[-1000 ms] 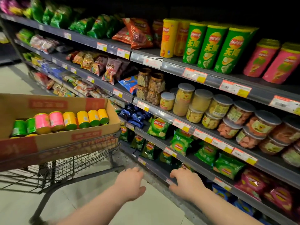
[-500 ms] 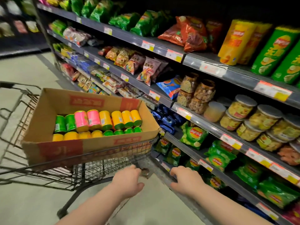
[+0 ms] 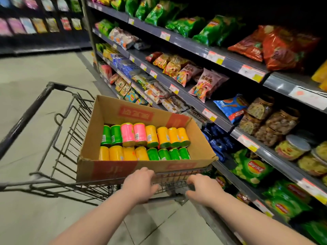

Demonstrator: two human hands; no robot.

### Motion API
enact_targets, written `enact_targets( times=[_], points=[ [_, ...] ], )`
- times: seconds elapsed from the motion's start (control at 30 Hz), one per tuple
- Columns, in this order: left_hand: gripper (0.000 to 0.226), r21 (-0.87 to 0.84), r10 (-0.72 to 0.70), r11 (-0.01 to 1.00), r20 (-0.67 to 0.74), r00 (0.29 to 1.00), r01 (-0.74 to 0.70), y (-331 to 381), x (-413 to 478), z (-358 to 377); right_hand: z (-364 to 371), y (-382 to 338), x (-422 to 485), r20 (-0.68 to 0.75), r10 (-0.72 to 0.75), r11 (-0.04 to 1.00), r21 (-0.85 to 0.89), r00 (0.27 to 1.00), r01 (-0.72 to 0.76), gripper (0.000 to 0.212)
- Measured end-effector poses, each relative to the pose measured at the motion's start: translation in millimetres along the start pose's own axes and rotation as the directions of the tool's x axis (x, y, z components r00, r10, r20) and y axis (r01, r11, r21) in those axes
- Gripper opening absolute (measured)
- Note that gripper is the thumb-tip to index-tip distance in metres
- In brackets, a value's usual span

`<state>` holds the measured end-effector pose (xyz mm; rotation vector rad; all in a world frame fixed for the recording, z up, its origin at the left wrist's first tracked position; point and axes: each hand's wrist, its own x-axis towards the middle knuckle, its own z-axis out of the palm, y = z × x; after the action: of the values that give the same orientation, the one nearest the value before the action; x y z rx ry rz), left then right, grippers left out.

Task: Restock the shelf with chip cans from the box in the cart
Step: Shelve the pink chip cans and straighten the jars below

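An open cardboard box (image 3: 122, 169) sits in the wire cart (image 3: 58, 131). Inside it lie two rows of chip cans on their sides: green (image 3: 111, 135), pink (image 3: 133, 134) and yellow (image 3: 163, 137) ones at the back, yellow (image 3: 123, 153) and green (image 3: 169, 154) ones in front. My left hand (image 3: 139, 185) hovers over the cart's near rim below the box, fingers loosely curled and holding nothing. My right hand (image 3: 203, 190) is at the rim's right corner with thumb and fingers apart, empty. Whether either hand touches the rim is unclear.
Grey shelves (image 3: 200, 103) run along the right, packed with snack bags, jars (image 3: 292, 147) and green chip bags (image 3: 251, 167). The cart handle (image 3: 23, 121) lies far left. Pale tiled floor spreads to the left, with another shelf row at the back.
My view has swung left and down, so the shelf's upright cans have left the frame and the box is centred. Both hands moved forward to the cart's near rim.
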<state>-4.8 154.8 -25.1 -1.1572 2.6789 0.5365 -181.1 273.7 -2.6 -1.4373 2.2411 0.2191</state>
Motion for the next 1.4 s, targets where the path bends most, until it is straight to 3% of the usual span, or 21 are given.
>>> enact_targets(
  times=[0.33, 0.47, 0.7, 1.07, 1.4],
  points=[
    [0.038, -0.142, -0.128, 0.984, -0.139, 0.982, 0.108, -42.8, 22.4, -34.6, -32.0, -38.0, 75.9, -0.015, -0.137, 0.990, -0.024, 0.990, 0.137, 0.037],
    [0.039, -0.167, -0.216, 0.968, -0.155, 0.964, 0.190, -60.5, 41.0, -45.6, -44.0, -53.3, 119.2, 0.003, -0.200, 0.979, -0.023, 0.980, 0.200, 0.044],
    [0.042, -0.122, -0.320, 0.943, -0.066, 0.945, 0.311, -87.6, 95.1, -61.9, -66.3, -64.8, 198.5, 0.052, -0.280, 0.960, -0.015, 0.959, 0.281, 0.046],
    [0.050, -0.120, -0.436, 0.889, 0.073, 0.897, 0.442, -113.6, 177.1, -59.6, -73.3, -74.3, 313.4, 0.154, -0.289, 0.957, 0.059, 0.945, 0.284, 0.041],
    [0.076, -0.370, -0.634, 0.671, 0.162, 0.756, 0.642, -134.2, 235.1, -35.8, -49.7, -90.1, 374.5, 0.207, -0.257, 0.962, 0.147, 0.944, 0.230, 0.053]
  ],
)
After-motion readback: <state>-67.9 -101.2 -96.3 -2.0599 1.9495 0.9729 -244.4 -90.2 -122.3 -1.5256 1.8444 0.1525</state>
